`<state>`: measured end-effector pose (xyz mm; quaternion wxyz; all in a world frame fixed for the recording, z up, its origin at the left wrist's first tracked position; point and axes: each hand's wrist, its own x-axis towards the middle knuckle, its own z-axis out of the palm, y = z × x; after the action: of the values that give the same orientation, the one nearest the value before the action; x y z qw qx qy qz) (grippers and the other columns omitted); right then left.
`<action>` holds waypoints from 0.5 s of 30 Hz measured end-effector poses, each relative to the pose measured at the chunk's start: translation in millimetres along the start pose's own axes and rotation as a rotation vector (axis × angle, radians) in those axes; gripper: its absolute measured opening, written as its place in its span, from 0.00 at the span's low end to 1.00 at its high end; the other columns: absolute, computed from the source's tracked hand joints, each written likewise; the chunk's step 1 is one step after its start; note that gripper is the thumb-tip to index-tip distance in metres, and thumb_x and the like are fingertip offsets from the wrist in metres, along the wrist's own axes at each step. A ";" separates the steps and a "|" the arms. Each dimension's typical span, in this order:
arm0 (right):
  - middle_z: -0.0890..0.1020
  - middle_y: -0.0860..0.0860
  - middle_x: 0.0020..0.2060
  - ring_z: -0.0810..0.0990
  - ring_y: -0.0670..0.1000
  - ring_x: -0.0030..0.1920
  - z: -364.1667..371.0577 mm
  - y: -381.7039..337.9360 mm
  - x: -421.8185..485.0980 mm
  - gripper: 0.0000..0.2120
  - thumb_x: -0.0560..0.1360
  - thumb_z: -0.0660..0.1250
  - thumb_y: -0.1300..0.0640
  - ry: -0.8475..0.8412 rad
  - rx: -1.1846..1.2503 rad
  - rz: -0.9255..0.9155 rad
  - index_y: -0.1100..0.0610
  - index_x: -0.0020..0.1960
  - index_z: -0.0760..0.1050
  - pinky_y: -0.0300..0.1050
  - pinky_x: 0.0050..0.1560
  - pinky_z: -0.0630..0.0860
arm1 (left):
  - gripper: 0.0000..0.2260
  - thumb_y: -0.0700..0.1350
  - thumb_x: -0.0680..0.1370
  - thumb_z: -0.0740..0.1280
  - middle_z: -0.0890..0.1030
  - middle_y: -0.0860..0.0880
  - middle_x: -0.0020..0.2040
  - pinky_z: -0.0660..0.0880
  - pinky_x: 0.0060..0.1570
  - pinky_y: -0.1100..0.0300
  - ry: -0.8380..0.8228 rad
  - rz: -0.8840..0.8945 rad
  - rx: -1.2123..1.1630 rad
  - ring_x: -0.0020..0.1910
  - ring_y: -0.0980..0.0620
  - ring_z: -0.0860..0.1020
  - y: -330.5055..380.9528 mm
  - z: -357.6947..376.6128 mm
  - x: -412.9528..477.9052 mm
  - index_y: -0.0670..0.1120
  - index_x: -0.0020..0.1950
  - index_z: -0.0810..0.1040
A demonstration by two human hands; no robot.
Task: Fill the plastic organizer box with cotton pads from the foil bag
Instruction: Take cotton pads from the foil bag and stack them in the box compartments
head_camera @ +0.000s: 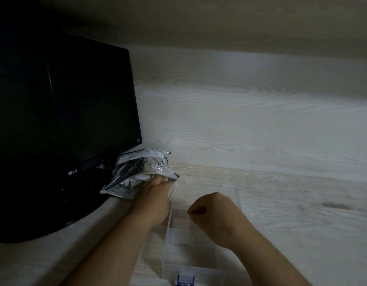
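Two hands are being kept close: the left hand (155, 195) is being curled round cotton pads (133, 180) inside the foil bag (141, 164); the organizer box (191, 263) is lying just rightward, beneath the fisted right hand (211, 207), whose hold cannot be told.

Bench (292, 213): pale wood-grain top, running back to a wall of the same finish. The left portion lies in shadow.

Items directly on it:
1. Black monitor (65, 110), far left, standing on its rounded black base (44, 213).
2. Foil bag (137, 168), crumpled, lying just beside the monitor base at its right, mouth facing the near side.
3. Clear plastic organizer box (188, 254), near centre, just right of the bag, internal dividers visible, blue latch (185, 278) on its near edge.
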<state>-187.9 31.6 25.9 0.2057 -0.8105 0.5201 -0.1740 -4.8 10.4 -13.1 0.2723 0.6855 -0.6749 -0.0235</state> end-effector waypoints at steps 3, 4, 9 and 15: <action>0.84 0.45 0.51 0.82 0.45 0.50 0.6 0.0 0.4 0.10 0.77 0.64 0.54 -0.009 0.000 0.006 0.46 0.53 0.83 0.42 0.55 0.79 | 0.28 0.31 0.70 0.60 0.70 0.53 0.67 0.70 0.65 0.56 0.013 0.020 0.019 0.65 0.49 0.71 -2.4 0.6 1.0 0.49 0.67 0.76; 0.84 0.45 0.51 0.82 0.45 0.50 0.6 -0.2 0.3 0.10 0.77 0.64 0.55 -0.010 -0.002 0.006 0.46 0.53 0.83 0.42 0.55 0.79 | 0.27 0.32 0.69 0.60 0.70 0.52 0.67 0.70 0.64 0.56 0.021 0.029 0.034 0.65 0.49 0.71 -2.2 -0.1 1.2 0.49 0.66 0.76; 0.84 0.45 0.50 0.82 0.45 0.49 0.3 -1.0 -0.7 0.10 0.77 0.64 0.55 -0.003 -0.009 -0.006 0.47 0.52 0.83 0.41 0.54 0.79 | 0.29 0.31 0.70 0.59 0.70 0.53 0.70 0.69 0.65 0.55 0.029 0.080 0.061 0.68 0.48 0.70 -1.1 -1.7 0.5 0.50 0.68 0.75; 0.84 0.46 0.49 0.82 0.46 0.48 -0.1 -2.0 -1.9 0.10 0.77 0.64 0.56 0.002 -0.019 -0.010 0.50 0.51 0.83 0.43 0.54 0.80 | 0.30 0.36 0.74 0.58 0.61 0.52 0.71 0.66 0.67 0.54 -0.069 -0.049 0.106 0.69 0.46 0.65 -0.4 -0.6 -4.2 0.58 0.73 0.64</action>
<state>-187.1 34.0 26.8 0.1965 -0.8149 0.5178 -0.1711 -4.6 14.5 -14.2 0.2118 0.7140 -0.6671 -0.0179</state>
